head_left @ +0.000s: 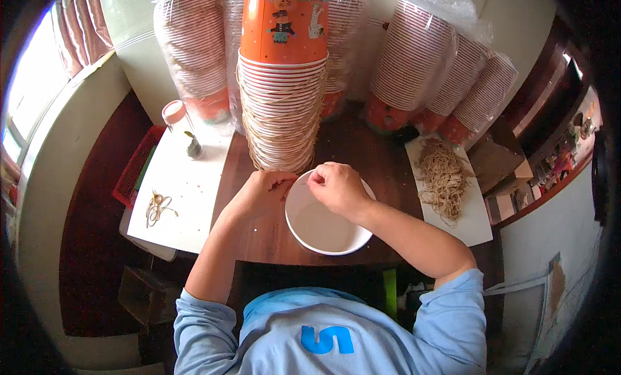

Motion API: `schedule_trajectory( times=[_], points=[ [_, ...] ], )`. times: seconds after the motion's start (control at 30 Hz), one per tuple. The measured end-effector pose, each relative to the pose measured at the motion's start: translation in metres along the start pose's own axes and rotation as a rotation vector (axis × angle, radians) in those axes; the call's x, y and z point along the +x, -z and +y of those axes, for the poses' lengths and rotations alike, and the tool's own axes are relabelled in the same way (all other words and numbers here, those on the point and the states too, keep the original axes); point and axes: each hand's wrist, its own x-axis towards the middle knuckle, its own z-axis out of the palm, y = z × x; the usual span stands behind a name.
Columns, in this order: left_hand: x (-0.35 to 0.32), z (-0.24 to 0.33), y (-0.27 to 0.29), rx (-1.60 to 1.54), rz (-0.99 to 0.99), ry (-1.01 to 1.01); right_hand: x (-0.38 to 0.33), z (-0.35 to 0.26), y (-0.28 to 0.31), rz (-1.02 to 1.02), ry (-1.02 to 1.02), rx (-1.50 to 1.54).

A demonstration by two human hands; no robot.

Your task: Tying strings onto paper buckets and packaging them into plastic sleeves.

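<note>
Here, a white paper bowl [323,226] stood on the dark wooden surface [381,165], just in front of a tall stack of nested cups [283,116]. The left hand [262,192] gripped its left rim, fingers curled. The right hand [337,187] hovered over the far rim, fingertips pinched together on something too small to tell. A heap of tan strings [443,177] lay on a white sheet to the right.

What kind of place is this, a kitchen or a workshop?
Probably a small home workshop for paper cups, not a kitchen. Tall stacks of cups stand on a wooden table, more stacks are bagged in plastic, and a pile of string pieces lies on white paper.
</note>
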Motion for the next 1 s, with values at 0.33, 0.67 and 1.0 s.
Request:
schedule_trajectory(
  times=[0.33,0.67,1.0],
  points=[
    [0.0006,-0.0035,-0.0006,0.001,-0.008,0.005,0.0037,0.0002,-0.006,0.039,0.025,-0.015],
    [0.0011,-0.002,0.0017,-0.026,-0.03,0.034,0.0032,-0.0048,-0.0046,0.011,-0.009,-0.056],
    [0.0023,-0.0005,0.0025,0.039,-0.045,-0.004,0.0041,-0.0048,-0.0053,-0.032,-0.075,-0.022]
  ],
)
